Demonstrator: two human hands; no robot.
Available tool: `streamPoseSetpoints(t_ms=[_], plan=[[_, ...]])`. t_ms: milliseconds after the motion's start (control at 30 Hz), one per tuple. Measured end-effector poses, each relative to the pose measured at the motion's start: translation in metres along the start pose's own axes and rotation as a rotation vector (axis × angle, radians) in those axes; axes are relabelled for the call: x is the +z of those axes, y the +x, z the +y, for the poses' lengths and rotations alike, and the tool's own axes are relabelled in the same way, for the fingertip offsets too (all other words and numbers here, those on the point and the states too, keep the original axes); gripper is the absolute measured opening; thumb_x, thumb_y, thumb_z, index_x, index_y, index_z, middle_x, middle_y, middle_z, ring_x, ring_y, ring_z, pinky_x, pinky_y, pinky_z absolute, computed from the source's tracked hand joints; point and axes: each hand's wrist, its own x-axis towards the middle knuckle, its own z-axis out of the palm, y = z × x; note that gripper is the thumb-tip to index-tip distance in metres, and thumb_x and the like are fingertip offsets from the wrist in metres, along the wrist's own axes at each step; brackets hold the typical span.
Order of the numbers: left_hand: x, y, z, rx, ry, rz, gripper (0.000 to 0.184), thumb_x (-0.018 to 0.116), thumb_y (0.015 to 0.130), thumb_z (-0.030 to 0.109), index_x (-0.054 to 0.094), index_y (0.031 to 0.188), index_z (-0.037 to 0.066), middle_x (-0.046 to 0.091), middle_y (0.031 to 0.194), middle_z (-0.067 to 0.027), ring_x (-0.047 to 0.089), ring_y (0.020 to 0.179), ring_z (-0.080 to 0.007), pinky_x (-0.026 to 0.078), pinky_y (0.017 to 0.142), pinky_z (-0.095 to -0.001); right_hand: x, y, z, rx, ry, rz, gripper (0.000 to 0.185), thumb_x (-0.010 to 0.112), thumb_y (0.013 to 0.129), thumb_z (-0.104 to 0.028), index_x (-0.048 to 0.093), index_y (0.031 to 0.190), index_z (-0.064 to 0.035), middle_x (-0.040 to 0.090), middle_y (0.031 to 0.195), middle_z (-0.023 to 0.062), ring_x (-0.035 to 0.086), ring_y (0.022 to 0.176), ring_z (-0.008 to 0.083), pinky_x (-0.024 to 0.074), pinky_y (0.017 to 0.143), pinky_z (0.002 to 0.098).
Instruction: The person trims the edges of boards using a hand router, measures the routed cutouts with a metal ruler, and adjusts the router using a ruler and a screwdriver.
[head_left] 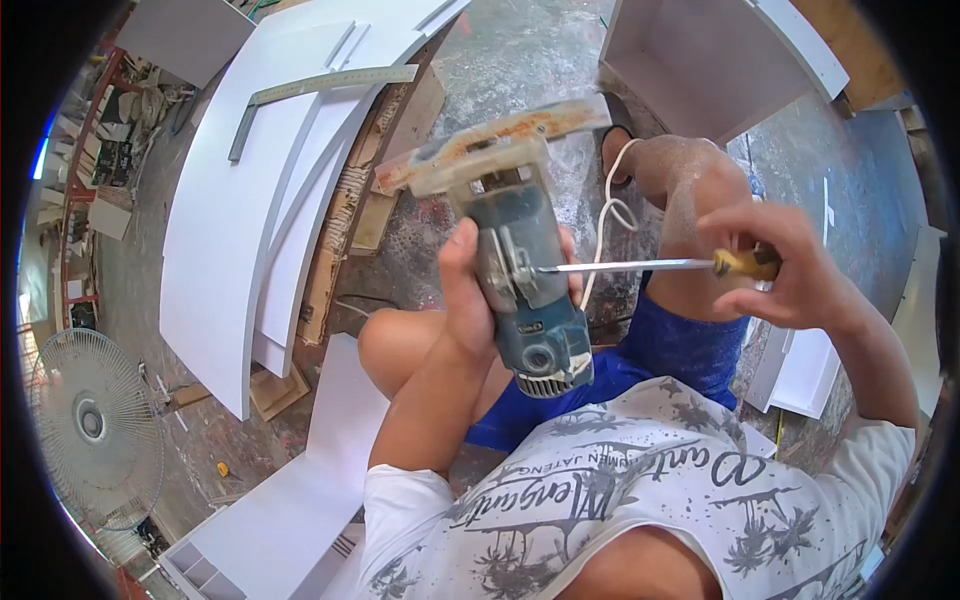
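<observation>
My left hand (468, 290) is wrapped round the body of a dusty dark-teal trim router (535, 335), which is tilted with its base upward. Fixed across that base is a long, worn, rust-stained strip (520, 135). In my right hand (790, 255) is a screwdriver (640, 266) with a yellow and black handle, held between the fingers and slightly blurred. Its shaft reaches left, and the tip meets the clamp screw area on the router's side. A white cord (603, 225) loops behind the router, near my knee.
White boards (230, 220) lie stacked at the left, with a metal square (330, 80) on top. A fan (92, 425) stands at lower left. An open white cabinet box (690, 70) is at upper right. Another white panel (290, 500) lies beside my left arm.
</observation>
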Motion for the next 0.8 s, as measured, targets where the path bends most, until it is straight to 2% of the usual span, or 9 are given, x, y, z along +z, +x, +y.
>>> streamPoseSetpoints(t_ms=[67,133,267,367,467,533,633,700,800], plan=[[0.004,0.0,0.004,-0.03,-0.007,0.065,0.075,0.037,0.098,0.069,0.051,0.134,0.004,0.064,0.107,-0.0202,0.07,0.082,-0.0321,0.06,0.068,-0.0467,-0.009,0.004,-0.01,-0.36,-0.532,0.248,0.032,0.083,0.075,-0.011,0.074,0.104,-0.0013,0.067,0.081,0.0069,0.066,0.066,0.0217,0.0504,0.06,0.0345],[0.0,-0.005,-0.002,-0.054,0.004,0.066,0.075,0.036,0.099,0.069,0.051,0.133,0.004,0.064,0.107,-0.0201,0.07,0.082,-0.0316,0.06,0.068,-0.0461,-0.009,0.003,-0.019,-0.436,-0.709,0.261,0.029,0.082,0.075,-0.013,0.074,0.1,-0.0005,0.065,0.079,0.0065,0.064,0.064,0.021,0.0478,0.056,0.0342],[-0.001,-0.007,-0.005,-0.075,-0.002,0.036,0.075,0.035,0.099,0.069,0.051,0.132,0.003,0.064,0.106,-0.0202,0.069,0.082,-0.0307,0.06,0.068,-0.0453,-0.002,0.0,-0.021,-0.35,-0.579,0.176,0.027,0.081,0.079,-0.017,0.074,0.099,-0.0008,0.064,0.077,0.0056,0.063,0.06,0.0202,0.0451,0.052,0.0342],[-0.004,-0.006,-0.002,-0.066,-0.018,-0.005,0.076,0.035,0.099,0.069,0.051,0.131,0.002,0.064,0.106,-0.0204,0.07,0.082,-0.0304,0.06,0.068,-0.0452,-0.002,-0.005,-0.024,0.054,-0.02,-0.112,0.026,0.08,0.082,-0.018,0.075,0.101,-0.001,0.063,0.074,0.0048,0.061,0.057,0.0192,0.0453,0.051,0.0342],[-0.002,-0.006,0.004,-0.01,0.028,0.014,0.076,0.035,0.099,0.069,0.052,0.129,0.002,0.064,0.106,-0.0204,0.07,0.081,-0.0301,0.06,0.068,-0.045,0.009,-0.006,-0.03,-0.003,-0.141,0.044,0.024,0.08,0.083,-0.017,0.075,0.101,-0.0011,0.062,0.071,0.0054,0.061,0.056,0.0176,0.045,0.05,0.0322],[0.001,-0.006,0.007,-0.021,0.027,0.058,0.076,0.036,0.099,0.069,0.053,0.128,0.001,0.064,0.106,-0.0199,0.07,0.081,-0.0297,0.061,0.067,-0.0447,0.008,0.0,-0.032,-0.29,-0.407,0.178,0.026,0.082,0.081,-0.017,0.075,0.101,-0.0009,0.062,0.07,0.0053,0.061,0.057,0.0167,0.0443,0.048,0.0297],[-0.004,-0.006,0.004,-0.092,0.057,0.064,0.075,0.037,0.099,0.069,0.054,0.127,0.002,0.065,0.105,-0.0187,0.07,0.08,-0.0287,0.061,0.066,-0.0438,0.001,0.002,-0.024,-0.569,-0.701,0.26,0.031,0.084,0.078,-0.017,0.075,0.102,-0.0005,0.062,0.071,0.0052,0.062,0.059,0.0153,0.0436,0.046,0.0268],[-0.002,-0.005,0.001,-0.151,0.04,0.046,0.075,0.04,0.098,0.069,0.056,0.125,0.001,0.066,0.104,-0.0175,0.071,0.08,-0.0275,0.061,0.066,-0.0423,-0.001,-0.001,-0.019,-0.615,-0.768,0.249,0.034,0.085,0.076,-0.017,0.075,0.104,-0.0004,0.062,0.072,0.0049,0.062,0.06,0.0147,0.0436,0.046,0.026],[0.0,-0.005,-0.006,-0.209,-0.024,0.002,0.073,0.047,0.096,0.069,0.06,0.12,0.0,0.069,0.102,-0.0156,0.072,0.079,-0.0262,0.06,0.068,-0.0406,0.004,-0.004,-0.017,-0.53,-0.691,0.185,0.034,0.084,0.077,-0.017,0.074,0.105,-0.0004,0.061,0.071,0.0047,0.062,0.058,0.0149,0.0437,0.046,0.0264]])
